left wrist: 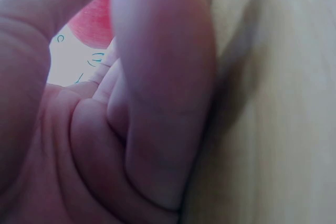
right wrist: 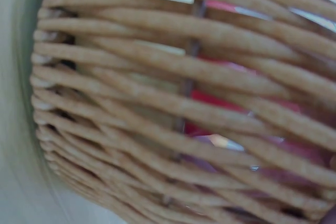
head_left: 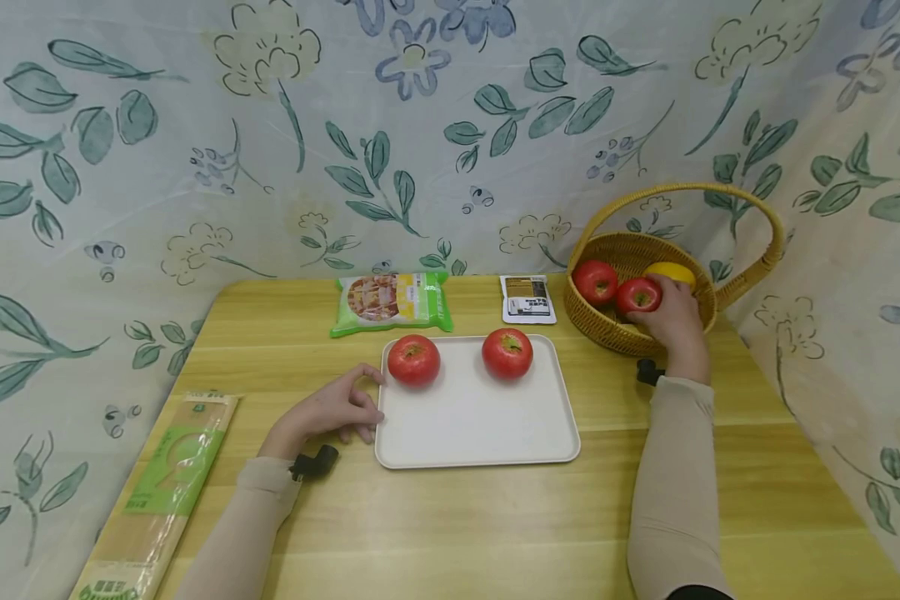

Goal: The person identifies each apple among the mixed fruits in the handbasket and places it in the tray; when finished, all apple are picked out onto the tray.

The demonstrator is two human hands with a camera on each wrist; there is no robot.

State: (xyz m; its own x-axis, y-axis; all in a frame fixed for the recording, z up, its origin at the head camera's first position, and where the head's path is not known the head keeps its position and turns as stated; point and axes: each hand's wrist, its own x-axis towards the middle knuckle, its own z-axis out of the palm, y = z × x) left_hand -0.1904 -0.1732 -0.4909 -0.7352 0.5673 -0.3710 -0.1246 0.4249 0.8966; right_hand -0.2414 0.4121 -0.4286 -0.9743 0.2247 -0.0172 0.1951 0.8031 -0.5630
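Note:
My right hand (head_left: 673,321) reaches into a wicker basket (head_left: 607,332) and grips a red apple (head_left: 639,295) by its side. Another apple (head_left: 596,282) and a yellow fruit (head_left: 671,273) lie beside it in the basket. In the right wrist view the woven basket wall (right wrist: 131,77) fills most of the picture, with red showing through the gaps. My left hand (head_left: 337,406) rests on the table, its loosely bent fingers touching the left edge of a white tray (head_left: 480,425). Two red apples sit on the tray, one at the left (head_left: 414,361) and one at the right (head_left: 507,354).
A green snack packet (head_left: 393,302) and a small white pouch (head_left: 528,300) lie behind the tray. A long clear pack of noodles (head_left: 168,483) lies along the table's left edge. The basket's tall handle (head_left: 671,190) arches over it. Floral cloth (head_left: 420,167) hangs behind the table.

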